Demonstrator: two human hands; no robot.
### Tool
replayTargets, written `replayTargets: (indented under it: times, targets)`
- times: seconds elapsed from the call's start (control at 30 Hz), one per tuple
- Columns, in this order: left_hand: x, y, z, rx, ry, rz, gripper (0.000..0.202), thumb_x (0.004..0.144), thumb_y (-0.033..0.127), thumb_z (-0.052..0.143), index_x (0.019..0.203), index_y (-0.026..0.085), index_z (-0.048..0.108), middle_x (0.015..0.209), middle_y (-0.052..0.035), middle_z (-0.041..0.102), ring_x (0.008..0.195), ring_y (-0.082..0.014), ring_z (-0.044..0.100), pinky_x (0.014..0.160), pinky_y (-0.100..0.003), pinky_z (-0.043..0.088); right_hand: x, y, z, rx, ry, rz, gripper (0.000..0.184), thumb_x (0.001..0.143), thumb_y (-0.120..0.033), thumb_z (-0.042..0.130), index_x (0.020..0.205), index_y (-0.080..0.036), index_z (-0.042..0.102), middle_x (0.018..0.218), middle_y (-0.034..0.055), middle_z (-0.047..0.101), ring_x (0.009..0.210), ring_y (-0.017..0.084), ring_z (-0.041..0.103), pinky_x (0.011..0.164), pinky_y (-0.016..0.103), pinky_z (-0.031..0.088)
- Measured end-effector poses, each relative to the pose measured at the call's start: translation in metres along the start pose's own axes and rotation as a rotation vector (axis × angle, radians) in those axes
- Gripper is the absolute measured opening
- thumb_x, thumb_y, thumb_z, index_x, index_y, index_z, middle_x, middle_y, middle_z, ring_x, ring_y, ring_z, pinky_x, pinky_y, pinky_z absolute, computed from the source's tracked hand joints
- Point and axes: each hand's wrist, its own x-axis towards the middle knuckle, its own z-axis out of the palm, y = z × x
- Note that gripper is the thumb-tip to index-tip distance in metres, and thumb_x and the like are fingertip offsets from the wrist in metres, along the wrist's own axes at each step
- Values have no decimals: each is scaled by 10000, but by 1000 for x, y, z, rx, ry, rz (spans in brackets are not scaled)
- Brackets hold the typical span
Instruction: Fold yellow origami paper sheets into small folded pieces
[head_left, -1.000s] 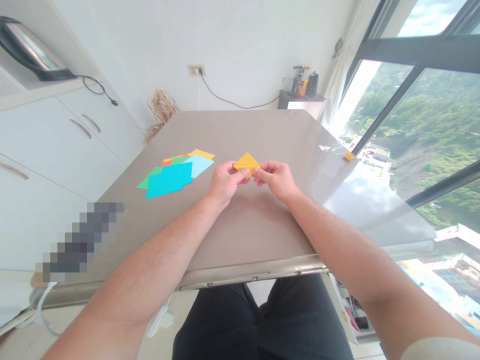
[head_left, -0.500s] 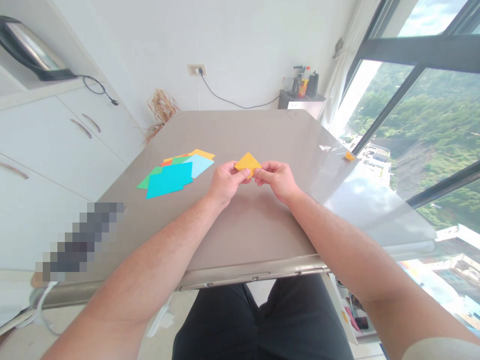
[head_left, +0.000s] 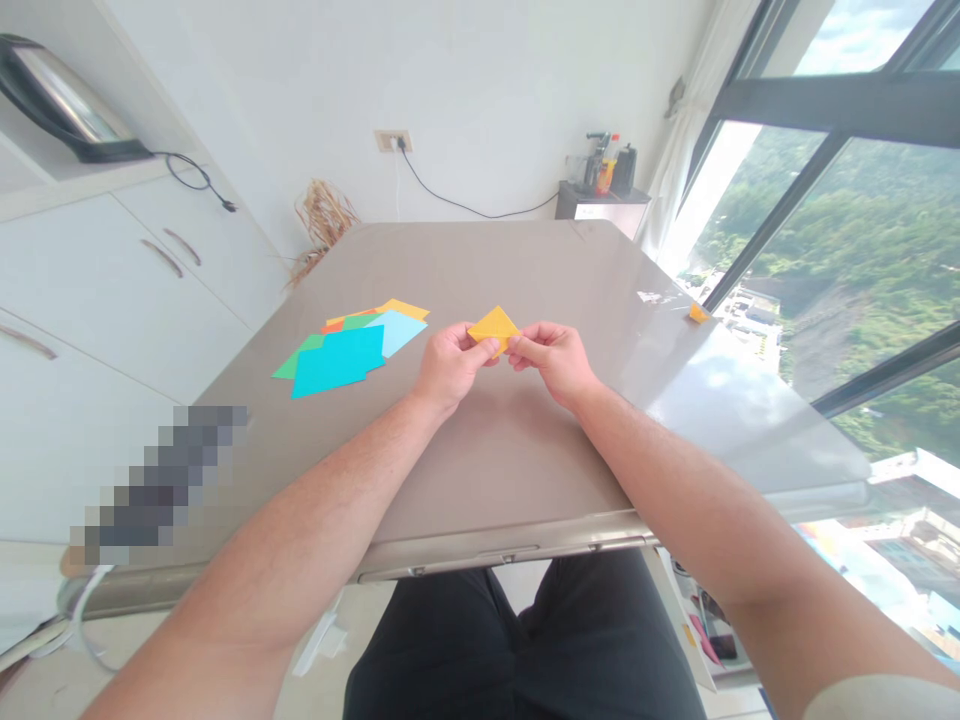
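A small folded yellow origami paper (head_left: 495, 326) is held just above the middle of the table, its pointed top facing away from me. My left hand (head_left: 454, 362) pinches its left and lower side, thumb on top. On the other side, my right hand (head_left: 551, 355) grips the right edge between thumb and fingers. The fingers hide the paper's lower corner in part. Left of my hands lies a spread of coloured paper sheets (head_left: 341, 360), with a turquoise one uppermost and green, light blue, orange and yellow ones under it.
The grey-brown table (head_left: 480, 460) reaches toward the white wall. A small yellow paper piece (head_left: 699, 313) lies by the right edge near the window. A blurred dark patch (head_left: 161, 480) covers the left front corner. An electric kettle (head_left: 71, 100) stands on the left counter.
The yellow paper has tilted slightly, its right side drawn a little to the left. Both hands keep their pinch in nearly the same place.
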Motion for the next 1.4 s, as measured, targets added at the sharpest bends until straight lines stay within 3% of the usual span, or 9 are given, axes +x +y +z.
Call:
replayTargets:
  times: [0.7,0.93,1.23,1.4]
  targets:
    - [-2,1,1,46,-57,-16,250,741,361,800,857,157,715,873,-63,758,807,-182,686,767,-337,556,0,3,1,-122,27,-3,152,718,-315,754,676,-207,657,647,-9,664,619,138,610,670,310,522]
    - [-1,1,3,28,-44,-1,261,733,373,826,834,166,704,828,-43,747,757,-164,675,768,-333,553,0,2,2,-152,38,-24,126,730,-304,747,703,-201,679,663,-8,669,647,140,624,670,299,523]
    - [4,2,-2,-46,19,2,393,647,417,910,858,174,685,839,-43,761,774,-196,711,779,-369,576,25,-18,6,-243,-40,80,92,678,-252,762,668,-192,693,651,4,661,623,137,617,628,292,519]
    - [8,1,-4,-48,62,-16,470,593,439,945,870,166,681,841,-55,761,782,-212,724,797,-396,591,31,-13,11,-246,-14,67,78,663,-223,728,627,-197,664,623,-1,642,600,138,602,588,287,504]
